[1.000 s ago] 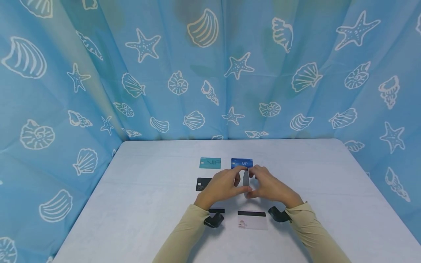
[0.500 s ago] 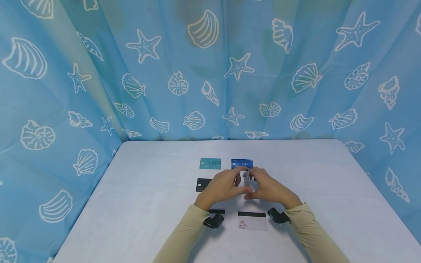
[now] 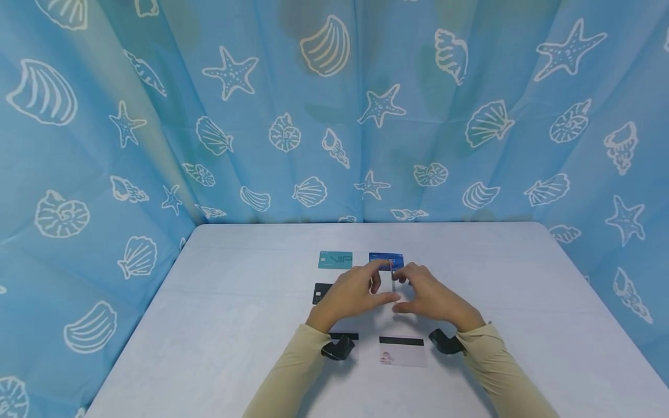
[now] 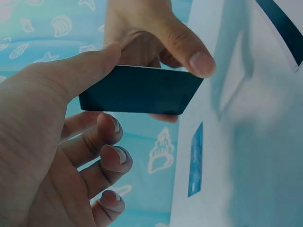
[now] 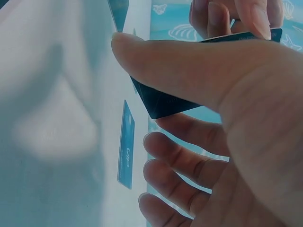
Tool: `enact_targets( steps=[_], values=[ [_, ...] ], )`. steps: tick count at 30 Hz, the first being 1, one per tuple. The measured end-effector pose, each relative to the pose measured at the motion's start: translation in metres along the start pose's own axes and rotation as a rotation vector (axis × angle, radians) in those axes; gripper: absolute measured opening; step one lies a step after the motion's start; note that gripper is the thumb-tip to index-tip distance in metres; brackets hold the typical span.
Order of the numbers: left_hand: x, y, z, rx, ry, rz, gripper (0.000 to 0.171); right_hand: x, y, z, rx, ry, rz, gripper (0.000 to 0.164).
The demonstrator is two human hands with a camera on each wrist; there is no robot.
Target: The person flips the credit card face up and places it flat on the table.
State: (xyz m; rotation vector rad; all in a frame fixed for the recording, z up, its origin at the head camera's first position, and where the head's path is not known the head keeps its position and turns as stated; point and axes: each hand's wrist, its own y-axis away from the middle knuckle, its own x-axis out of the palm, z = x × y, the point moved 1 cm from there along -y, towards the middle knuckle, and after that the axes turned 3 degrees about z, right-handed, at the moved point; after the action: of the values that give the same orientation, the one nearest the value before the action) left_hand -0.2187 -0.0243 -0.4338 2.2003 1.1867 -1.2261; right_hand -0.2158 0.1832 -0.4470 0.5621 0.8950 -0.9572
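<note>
A dark plastic card (image 4: pixel 142 90) is held up off the table between both hands; the head view shows it nearly edge-on. My left hand (image 3: pixel 355 290) pinches it between thumb and index finger, the other fingers loosely bent. My right hand (image 3: pixel 431 295) has its thumb and index finger at the card's opposite end. In the right wrist view, its thumb crosses in front of the card (image 5: pixel 170 101) and hides much of it. Behind the hands lies a blue VIP card (image 3: pixel 378 256), partly covered. A black card (image 3: pixel 320 292) shows partly beside my left hand.
A teal VIP card (image 3: pixel 335 260) lies on the white table (image 3: pixel 235 325) at the back. Nearer me are a pale card with a black stripe (image 3: pixel 402 353) and another striped card (image 3: pixel 347 336), mostly hidden by my left wrist. A shell-patterned blue curtain (image 3: pixel 282 81) hangs behind.
The held card has turned from showing a narrow grey face to nearly edge-on in the head view. My right hand has shifted slightly to the right; my left hand has hardly moved.
</note>
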Motion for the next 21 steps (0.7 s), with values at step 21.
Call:
enact_targets(
  steps=[21],
  values=[
    [-0.011, 0.002, 0.011, -0.027, -0.020, -0.027, 0.069, -0.009, 0.002, -0.005, 0.024, 0.041, -0.032, 0.062]
  ],
)
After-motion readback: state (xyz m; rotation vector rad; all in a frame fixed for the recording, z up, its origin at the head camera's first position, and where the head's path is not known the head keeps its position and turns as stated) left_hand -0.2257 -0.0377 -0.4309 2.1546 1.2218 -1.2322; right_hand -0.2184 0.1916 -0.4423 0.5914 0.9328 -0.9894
